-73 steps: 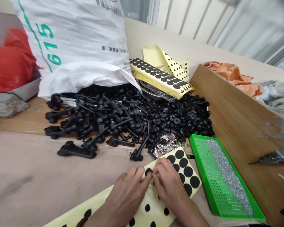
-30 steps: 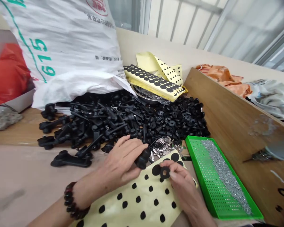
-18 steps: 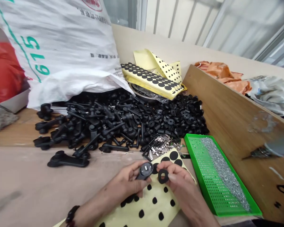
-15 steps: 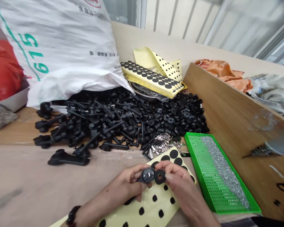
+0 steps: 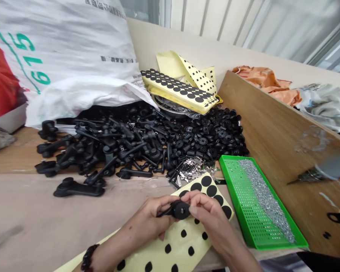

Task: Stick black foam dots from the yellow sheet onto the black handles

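Note:
My left hand (image 5: 151,219) is closed around a black plastic handle part (image 5: 178,209), held just above a yellow backing sheet (image 5: 175,245) with black round stickers. My right hand (image 5: 206,215) pinches a black ring-shaped sticker against the round end of that part, fingertips pressed onto it. Both hands meet over the sheet's upper end, where several large black discs (image 5: 206,185) remain.
A big heap of black plastic handles (image 5: 107,147) and round caps (image 5: 212,136) lies behind, spilling from a white sack (image 5: 68,56). Small metal clips (image 5: 191,170) lie beside a green perforated tray (image 5: 257,204) of silver screws. More sticker sheets (image 5: 181,88) sit farther back. A wooden board (image 5: 286,143) borders the right.
My left hand picked a black handle part from the heap and brought it over the sheet. My right hand peeled off a ring sticker and now presses it onto the part's round end.

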The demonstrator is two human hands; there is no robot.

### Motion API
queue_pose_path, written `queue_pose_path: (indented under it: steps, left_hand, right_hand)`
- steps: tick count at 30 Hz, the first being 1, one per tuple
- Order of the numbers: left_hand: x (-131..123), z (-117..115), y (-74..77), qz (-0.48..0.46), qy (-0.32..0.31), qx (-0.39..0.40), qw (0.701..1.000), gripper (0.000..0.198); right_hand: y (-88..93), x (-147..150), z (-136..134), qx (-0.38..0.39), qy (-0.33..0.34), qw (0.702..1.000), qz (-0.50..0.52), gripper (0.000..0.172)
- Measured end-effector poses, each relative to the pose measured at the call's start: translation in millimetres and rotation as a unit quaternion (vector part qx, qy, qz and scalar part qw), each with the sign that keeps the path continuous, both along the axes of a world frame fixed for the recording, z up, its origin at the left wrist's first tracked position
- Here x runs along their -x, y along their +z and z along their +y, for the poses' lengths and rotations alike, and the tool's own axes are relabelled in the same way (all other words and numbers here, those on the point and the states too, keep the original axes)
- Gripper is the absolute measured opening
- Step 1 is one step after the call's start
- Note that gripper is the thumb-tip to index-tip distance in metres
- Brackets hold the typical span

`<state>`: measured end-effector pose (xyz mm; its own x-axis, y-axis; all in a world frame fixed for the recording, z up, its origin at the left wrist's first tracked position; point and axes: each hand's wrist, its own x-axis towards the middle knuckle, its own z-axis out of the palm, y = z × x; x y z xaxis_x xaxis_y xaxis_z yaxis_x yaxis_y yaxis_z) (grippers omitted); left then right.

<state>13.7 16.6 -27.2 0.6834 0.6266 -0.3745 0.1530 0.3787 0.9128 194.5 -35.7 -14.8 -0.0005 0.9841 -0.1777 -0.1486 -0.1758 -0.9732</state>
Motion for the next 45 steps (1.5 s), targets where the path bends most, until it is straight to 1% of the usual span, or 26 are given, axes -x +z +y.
queue_pose_path:
  steps: [6, 12, 18, 25, 29, 35, 41, 43, 45]
  left_hand:
    - [-1, 0, 3.3, 0.006, -0.003, -0.018, 1.000, 0.051]
    - [1, 1, 6.7, 0.019, -0.015, -0.053, 0.998, 0.056]
    - [2, 0, 10.1, 0.025, -0.018, -0.061, 0.998, 0.060]
    - [4, 1, 12.7, 0.017, -0.032, -0.070, 0.997, 0.053]
    - [3, 2, 16.2, 0.015, -0.037, -0.078, 0.996, 0.041]
    - [2, -1, 13.0, 0.043, -0.015, -0.084, 0.995, 0.039]
    - [-3, -6, 10.9, 0.029, 0.027, -0.084, 0.996, 0.025]
    - [-4, -8, 10.4, 0.031, 0.046, -0.093, 0.994, 0.025]
    - [-4, -10, 8.8, 0.026, 0.059, -0.097, 0.993, 0.027]
  right_hand:
    - [-1.8, 0, 2, 0.002, 0.005, 1.000, 0.003, 0.013]
    - [-2.7, -1, 1, 0.008, 0.009, 1.000, 0.018, 0.012]
    - [-2.2, 1, 0, 0.011, 0.001, 1.000, 0.001, 0.011]
    - [-4.4, 0, 0, 0.004, 0.005, 1.000, -0.017, 0.011]
    - [-4.9, -1, -1, 0.002, 0.009, 1.000, -0.029, 0.011]
    - [-2.8, 0, 1, -0.015, 0.013, 0.997, -0.069, 0.011]
    - [1.1, 2, 3, -0.050, 0.008, 0.990, -0.132, 0.013]
    - [1.8, 0, 2, -0.047, 0.006, 0.991, -0.124, 0.012]
    - [1.5, -2, -1, -0.014, 0.016, 0.998, -0.063, 0.011]
